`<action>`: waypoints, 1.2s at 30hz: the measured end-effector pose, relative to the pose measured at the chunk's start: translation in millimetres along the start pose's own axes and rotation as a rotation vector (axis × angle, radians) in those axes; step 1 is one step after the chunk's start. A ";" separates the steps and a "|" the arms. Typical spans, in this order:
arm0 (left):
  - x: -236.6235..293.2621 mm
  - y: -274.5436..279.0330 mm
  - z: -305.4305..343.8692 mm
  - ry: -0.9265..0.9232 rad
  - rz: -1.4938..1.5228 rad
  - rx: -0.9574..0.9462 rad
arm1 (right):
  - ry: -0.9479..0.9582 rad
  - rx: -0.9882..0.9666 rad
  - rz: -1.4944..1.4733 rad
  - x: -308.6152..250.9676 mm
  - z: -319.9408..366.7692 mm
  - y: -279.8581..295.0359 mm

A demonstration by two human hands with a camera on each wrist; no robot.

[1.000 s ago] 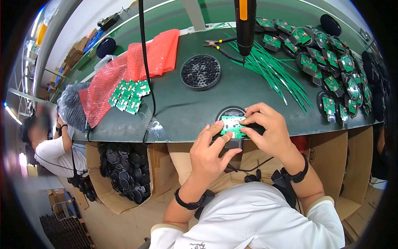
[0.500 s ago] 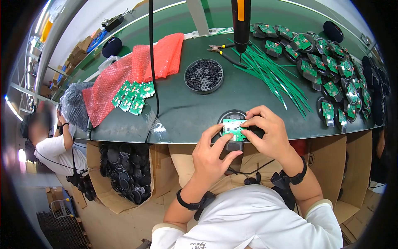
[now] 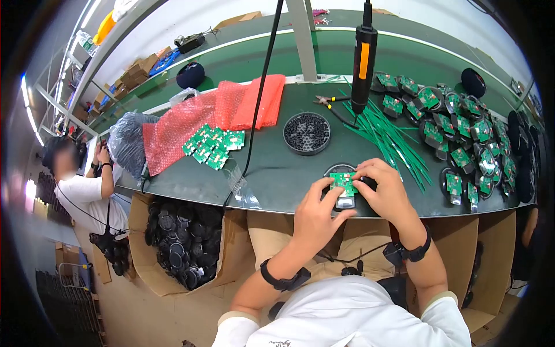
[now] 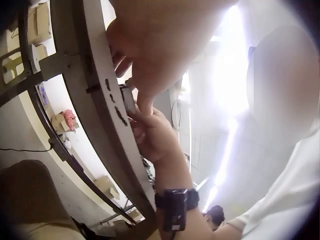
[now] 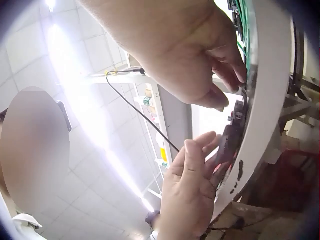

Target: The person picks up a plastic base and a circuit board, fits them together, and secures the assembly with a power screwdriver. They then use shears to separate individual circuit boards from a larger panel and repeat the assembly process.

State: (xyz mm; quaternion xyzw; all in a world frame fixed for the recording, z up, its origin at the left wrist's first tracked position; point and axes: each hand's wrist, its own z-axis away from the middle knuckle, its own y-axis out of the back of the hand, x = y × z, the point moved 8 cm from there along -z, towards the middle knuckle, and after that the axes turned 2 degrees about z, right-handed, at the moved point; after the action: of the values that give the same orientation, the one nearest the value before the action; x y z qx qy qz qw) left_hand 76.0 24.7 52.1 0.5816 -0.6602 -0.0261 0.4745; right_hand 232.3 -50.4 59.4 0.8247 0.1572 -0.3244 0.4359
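At the table's front edge, a green circuit board [image 3: 343, 181] sits on a round black housing [image 3: 346, 203] that has a blocky lower part. My left hand [image 3: 317, 218] grips the board's left side, its fingertips at the edge and its thumb spread below. On the opposite side my right hand [image 3: 386, 189] has its curled fingers and thumb at the board's right edge. The right wrist view shows both hands, right [image 5: 200, 60] above and left [image 5: 189, 192] below, on either side of the dark housing. My fingers partly cover the housing's rim.
A round dish of small black screws [image 3: 307, 133] stands behind the hands. Green strips [image 3: 393, 144], pliers [image 3: 335, 110] and a hanging screwdriver [image 3: 363, 69] are beyond it. Housings with boards [image 3: 462, 127] crowd the right; loose boards [image 3: 213, 146] lie on red bubble wrap [image 3: 179, 124].
The head view has tilted, so the table and hands appear lower and farther right. Both hands stay at the board on the housing.
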 end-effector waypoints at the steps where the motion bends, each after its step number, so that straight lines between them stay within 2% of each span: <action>1: -2.4 5.3 -3.5 0.031 0.088 -0.002 | 0.003 0.017 -0.004 -4.7 0.5 5.9; 3: -16.5 17.3 -13.9 0.066 0.156 0.009 | 0.004 0.049 -0.001 -4.6 -2.9 22.7; 6: -40.1 39.2 -57.1 0.049 -0.109 0.043 | -0.112 0.081 -0.111 4.3 -13.8 45.9; 8: -70.1 37.2 -89.2 0.132 -0.250 -0.022 | -0.201 0.087 -0.168 11.6 -27.6 55.9; 9: -89.4 30.7 -102.3 0.165 -0.287 -0.043 | -0.218 0.158 -0.233 16.3 -37.2 60.6; 10: -100.6 24.6 -115.2 0.162 -0.283 -0.036 | -0.165 0.228 -0.244 26.2 -48.9 64.7; 12: -121.1 8.8 -132.8 0.212 -0.370 -0.113 | -0.118 0.332 -0.334 9.8 -71.8 69.3; 14: -132.8 -1.8 -139.6 0.257 -0.378 -0.160 | -0.096 0.282 -0.518 18.2 -99.0 55.6; 15: -138.1 -7.4 -140.2 0.304 -0.388 -0.213 | -0.087 0.280 -0.494 30.7 -110.6 48.0; 16: -136.6 -8.2 -141.9 0.302 -0.385 -0.213 | -0.088 0.282 -0.491 24.6 -117.3 51.7; 18: -140.4 -13.0 -141.9 0.357 -0.441 -0.284 | -0.139 0.071 -0.654 7.3 -129.5 36.2; 19: -139.7 -14.2 -141.4 0.358 -0.438 -0.284 | -0.123 0.110 -0.678 3.4 -131.1 34.7; 23: -130.4 -14.9 -141.7 0.235 -0.547 -0.245 | -0.171 0.049 -0.555 6.2 -135.9 30.2; 25: -128.0 -15.0 -140.4 0.178 -0.571 -0.245 | 0.011 0.039 -0.653 -11.3 -135.6 32.2; 27: -119.6 -9.7 -142.4 0.109 -0.478 -0.159 | 0.004 -0.007 -0.752 -17.6 -132.1 31.4; 29: -120.2 -6.3 -145.4 0.149 -0.401 -0.165 | 0.006 -0.111 -0.832 -30.3 -128.9 31.6; 30: -122.1 -4.9 -145.5 0.187 -0.321 -0.166 | 0.002 -0.109 -0.836 -28.1 -127.9 30.3; 31: -115.9 1.7 -144.6 0.114 -0.282 -0.058 | 0.030 -0.121 -0.855 -28.1 -127.1 28.7; 32: -116.2 2.0 -141.4 0.116 -0.284 -0.064 | 0.059 -0.134 -0.874 -27.7 -126.8 26.6; 33: -114.1 5.9 -138.0 0.152 -0.152 -0.053 | 0.096 -0.139 -0.995 -26.4 -126.7 24.5; 36: -94.7 18.3 -117.2 0.202 0.091 -0.070 | 0.037 -0.085 -1.122 -26.7 -120.4 17.1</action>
State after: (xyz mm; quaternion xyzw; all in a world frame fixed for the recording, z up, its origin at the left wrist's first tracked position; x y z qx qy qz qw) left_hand 127.3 166.4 70.7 0.5338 -0.6334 0.0308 0.5594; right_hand 269.7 39.3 137.2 0.6020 0.5921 -0.4853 0.2268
